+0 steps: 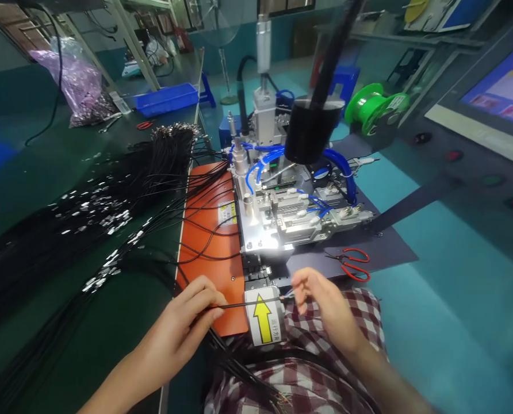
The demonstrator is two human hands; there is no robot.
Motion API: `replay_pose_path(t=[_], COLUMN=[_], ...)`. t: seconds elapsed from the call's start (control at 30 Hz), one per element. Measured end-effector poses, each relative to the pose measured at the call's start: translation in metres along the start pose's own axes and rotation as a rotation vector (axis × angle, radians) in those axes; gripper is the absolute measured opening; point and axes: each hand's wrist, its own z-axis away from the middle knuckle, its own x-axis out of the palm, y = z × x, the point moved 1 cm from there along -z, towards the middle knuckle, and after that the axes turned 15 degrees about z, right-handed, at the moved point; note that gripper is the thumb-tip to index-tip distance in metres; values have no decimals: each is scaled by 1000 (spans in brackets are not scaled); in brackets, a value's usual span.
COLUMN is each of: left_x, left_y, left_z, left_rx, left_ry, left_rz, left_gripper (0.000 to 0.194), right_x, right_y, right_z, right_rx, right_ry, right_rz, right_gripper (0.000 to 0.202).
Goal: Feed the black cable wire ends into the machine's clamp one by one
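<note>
My left hand [191, 316] pinches a thin black cable [234, 305] between thumb and fingers. The cable runs to the right across a white plate [256, 336] with a yellow arrow, and its stripped end with fine wires [286, 295] sticks out past the plate. Just beyond those wires is my right hand [321, 307], slightly blurred, its fingers loosely curved and apart; whether a fingertip touches the wires I cannot tell. Below my left hand, a bundle of black cables [243, 371] with bare coloured wire ends lies across my lap.
A metal machine [291, 215] with blue air hoses stands ahead, beside an orange plate [209, 247] crossed by cables. Red-handled scissors [353, 264] lie at right. A large cable pile [122, 184] covers the left table. A green spool [371, 109] and control panel [481, 138] are at right.
</note>
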Motion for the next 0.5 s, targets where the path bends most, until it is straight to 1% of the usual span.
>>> replay_pose_path(t=[0.03, 0.07, 0.17, 0.23, 0.3, 0.33, 0.4, 0.5], left_x=[2, 4, 13, 20, 28, 32, 40, 49], left_y=[-3, -6, -11, -9, -1, 4, 13, 20], left_z=[-1, -2, -5, -9, -16, -21, -31, -43], left_rx=[12, 13, 8, 4, 23, 47, 83, 49], left_ry=[30, 48, 80, 51, -9, -14, -40, -38], left_rz=[12, 14, -3, -57, -115, -119, -52, 145], left_gripper=[21, 20, 19, 17, 14, 15, 20, 17], right_x=[2, 4, 7, 8, 9, 9, 9, 8], right_y=[-3, -6, -11, -13, -15, -17, -19, -22], right_z=[4, 7, 13, 13, 13, 13, 13, 14], right_rx=[-44, -81, -114, -116, -129, -133, -133, -113], right_ry=[-61, -92, -46, -13, -15, -23, -39, -49], right_rz=[7, 29, 131, 187, 215, 216, 198, 124], right_gripper=[40, 40, 28, 23, 23, 23, 22, 23])
